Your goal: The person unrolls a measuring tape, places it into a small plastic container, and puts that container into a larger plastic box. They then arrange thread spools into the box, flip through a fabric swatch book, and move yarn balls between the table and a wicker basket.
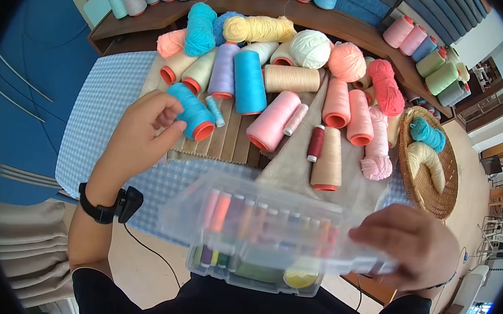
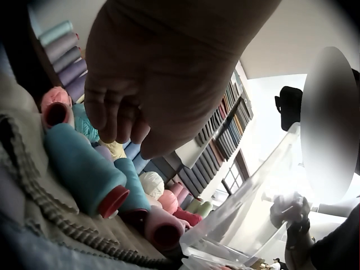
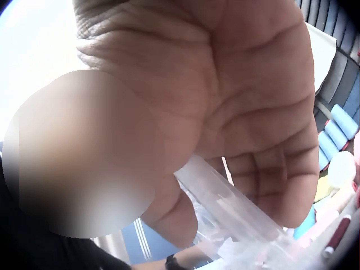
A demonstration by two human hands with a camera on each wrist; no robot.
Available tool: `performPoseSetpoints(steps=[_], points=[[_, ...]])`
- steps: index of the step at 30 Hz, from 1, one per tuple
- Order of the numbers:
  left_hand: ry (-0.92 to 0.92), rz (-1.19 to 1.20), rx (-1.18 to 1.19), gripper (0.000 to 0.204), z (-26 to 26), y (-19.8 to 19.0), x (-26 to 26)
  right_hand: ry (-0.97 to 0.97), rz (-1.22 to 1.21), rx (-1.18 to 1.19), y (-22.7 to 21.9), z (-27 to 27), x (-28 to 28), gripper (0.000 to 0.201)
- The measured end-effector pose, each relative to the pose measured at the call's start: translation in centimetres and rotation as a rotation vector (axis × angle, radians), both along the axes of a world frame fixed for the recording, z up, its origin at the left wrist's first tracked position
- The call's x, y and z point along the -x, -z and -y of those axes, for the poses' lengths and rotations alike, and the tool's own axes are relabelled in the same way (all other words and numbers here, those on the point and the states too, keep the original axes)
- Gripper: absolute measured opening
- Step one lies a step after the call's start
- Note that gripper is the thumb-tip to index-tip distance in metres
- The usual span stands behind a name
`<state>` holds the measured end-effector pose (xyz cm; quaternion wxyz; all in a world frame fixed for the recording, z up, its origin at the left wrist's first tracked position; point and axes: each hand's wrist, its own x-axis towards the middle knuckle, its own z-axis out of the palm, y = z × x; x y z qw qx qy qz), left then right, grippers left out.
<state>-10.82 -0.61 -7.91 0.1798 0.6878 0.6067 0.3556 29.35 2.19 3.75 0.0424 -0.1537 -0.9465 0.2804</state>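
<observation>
Clear plastic lid [image 1: 285,218] at lower centre of the head view, its right end gripped by the right hand [image 1: 414,246], thread box [image 1: 253,284] beneath, left hand [image 1: 146,130] empty and loosely bent near a blue thread cone [image 1: 187,107], white yarn ball [image 1: 310,49] at upper centre.

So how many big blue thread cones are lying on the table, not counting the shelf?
2 visible. One blue cone lies by the left hand; the other blue cone is farther back, just right of the purple cone. More may be hidden underneath.
</observation>
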Motion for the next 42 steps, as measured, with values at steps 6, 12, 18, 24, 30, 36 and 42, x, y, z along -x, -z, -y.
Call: performPoseSetpoints(steps=[6, 12, 18, 24, 30, 36, 42], points=[[0.233, -0.380, -0.072, 0.031, -3.9, 0.7, -1.8, -0.018, 0.044, 0.024, 0.1, 0.9, -0.2, 0.052], [0.247, -0.717, 0.023, 0.034, -5.0, 2.5, -3.9, -0.042, 0.049, 0.102, 0.6, 0.4, -0.5, 0.059], [0.271, -0.693, 0.007, 0.026, -5.2, 2.5, -4.0, -0.064, -0.013, 0.241, 1.2, -0.5, -1.1, 0.064], [0.301, -0.390, -0.080, 0.021, -5.2, -0.2, -5.4, -0.097, -0.104, 0.351, 1.9, -2.4, -1.4, 0.066], [0.469, -0.273, 0.103, 0.030, -9.3, -1.6, -9.6, -0.153, -0.189, 0.402, 2.8, -3.8, -1.4, 0.069], [0.602, -0.535, 0.262, 0.048, -12.7, -1.7, -11.7, -0.083, -0.262, 0.616, 4.6, -6.2, -3.5, 0.079], [0.675, 0.039, 0.219, 0.022, -12.7, -0.7, -11.2, 0.274, -0.405, 0.968, 6.0, -6.5, -3.4, 0.093]])
